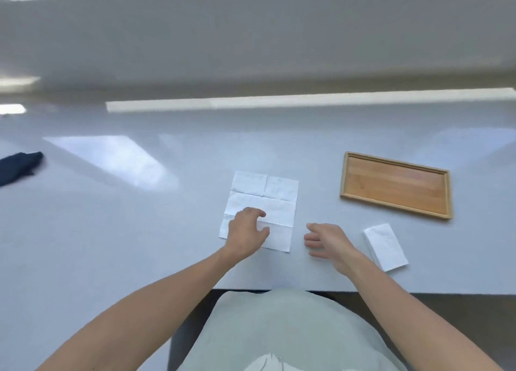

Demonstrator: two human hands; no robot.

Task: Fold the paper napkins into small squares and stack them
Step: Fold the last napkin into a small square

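At frame centre the left hand (pixel 245 232) rests, fingers spread, on an unfolded napkin (pixel 276 200); the right hand (pixel 325 240) hovers beside it. Folded napkins (pixel 385 246) and a wooden tray (pixel 396 185) lie right.

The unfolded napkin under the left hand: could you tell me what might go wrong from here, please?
The unfolded napkin is pinned only near its front by the left hand; the right hand is off it, so folding may skew it. The napkin stack lies beside the right wrist and could be knocked.
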